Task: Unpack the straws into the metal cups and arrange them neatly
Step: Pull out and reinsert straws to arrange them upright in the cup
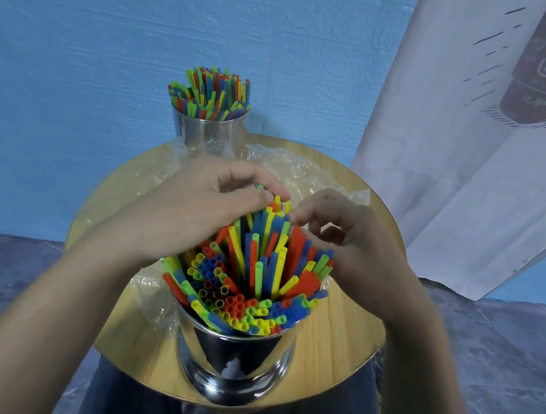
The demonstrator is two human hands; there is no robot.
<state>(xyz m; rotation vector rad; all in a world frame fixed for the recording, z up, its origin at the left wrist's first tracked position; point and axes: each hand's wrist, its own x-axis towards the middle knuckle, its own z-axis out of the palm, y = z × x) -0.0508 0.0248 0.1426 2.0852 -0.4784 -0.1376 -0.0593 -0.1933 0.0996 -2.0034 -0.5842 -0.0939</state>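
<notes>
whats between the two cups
Head view: crumpled clear wrap on the table, partly hidden by the left hand and right hand.

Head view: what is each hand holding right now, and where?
Left hand pinches the top ends of a few straws standing in the near cup. Right hand is curled at neighbouring tips; a grip cannot be told.

A shiny metal near cup [231, 363] is standing upright at the front edge of the worktop [333, 345]. It is holding a thick bunch of red, yellow, green and blue straws [248, 283] that are fanning outward, the back ones rising higher, with the left hand [195, 211] curling over their tips. The far cup [210, 130] is standing upright at the back edge, well apart, carrying far straws [209, 94] in the same colours, which are splaying slightly leftward.
</notes>
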